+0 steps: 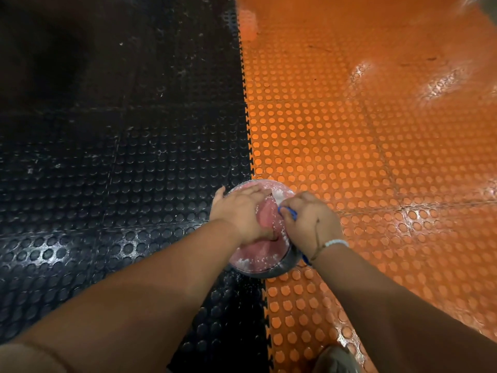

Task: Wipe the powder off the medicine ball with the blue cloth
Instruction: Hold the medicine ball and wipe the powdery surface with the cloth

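Mid-wipe, by the look of it. Ball [265, 254] low in the centre of the frame, resting on the seam between black mat [107, 157] and orange mat [376, 157]. Left hand [242, 211] laid flat over its upper left, fingers straight, pressing to steady. Right hand [309, 219] curled tight round cloth [289, 211], seen only as a blue sliver at the ball's upper right. Powder [279, 196] thick at the far edge and along the near rim. Hold the left palm firm to stop any rolling; sweep in overlapping strokes toward the near rim; refold to a clean face once caked; turn the ball to reach the underside
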Demonstrator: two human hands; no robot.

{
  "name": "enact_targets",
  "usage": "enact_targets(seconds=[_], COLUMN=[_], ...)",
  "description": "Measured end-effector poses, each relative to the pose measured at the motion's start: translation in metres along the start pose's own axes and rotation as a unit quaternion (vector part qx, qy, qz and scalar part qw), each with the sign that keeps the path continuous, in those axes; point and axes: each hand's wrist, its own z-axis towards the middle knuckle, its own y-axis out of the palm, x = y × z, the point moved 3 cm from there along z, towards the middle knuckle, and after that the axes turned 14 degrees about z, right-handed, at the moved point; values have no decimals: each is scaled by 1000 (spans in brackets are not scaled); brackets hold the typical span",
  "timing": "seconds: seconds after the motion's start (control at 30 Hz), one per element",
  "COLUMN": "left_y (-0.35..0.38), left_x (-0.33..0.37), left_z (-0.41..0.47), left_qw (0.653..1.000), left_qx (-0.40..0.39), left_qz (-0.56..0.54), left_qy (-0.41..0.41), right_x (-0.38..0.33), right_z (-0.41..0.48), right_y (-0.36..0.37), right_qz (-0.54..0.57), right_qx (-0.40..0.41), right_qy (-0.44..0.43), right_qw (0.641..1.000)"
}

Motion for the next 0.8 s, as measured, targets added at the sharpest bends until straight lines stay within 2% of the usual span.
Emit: enact_targets(seconds=[0.1,0.23,0.3,0.43,0.53,0.6,0.7,0.77,0.8], left_y=[5,17,24,34,36,38,40,40,40], left_x=[-2,0,2,-3,-14,-19,-21,-21,-22], left_z=[-9,-34,-45,-57,-62,-67,-70,-69,-68], left_qw=[1000,999,998,996,994,995,994,994,993], left_qx=[1,28,41,61,66,60,59,57,61], left_qz=[-14,-26,-27,-32,-46,-47,-57,-64,-67], left_qy=[-13,-33,-39,-57,-69,-70,-68,-70,-74], right_x=[3,14,15,-8,-14,-3,8,-5,-18], right_z=[-4,-3,-4,-20,-27,-25,-17,-17,-19], right_y=[2,-2,-1,21,25,22,13,16,19], right_qz=[0,64,51,-41,-36,-8,66,30,-18], right_qx=[-14,7,13,-21,-33,-29,11,1,-11], right_qy=[-43,21,41,-71,-153,-124,-13,-17,-66], right_qw=[999,998,998,996,987,992,998,999,998])
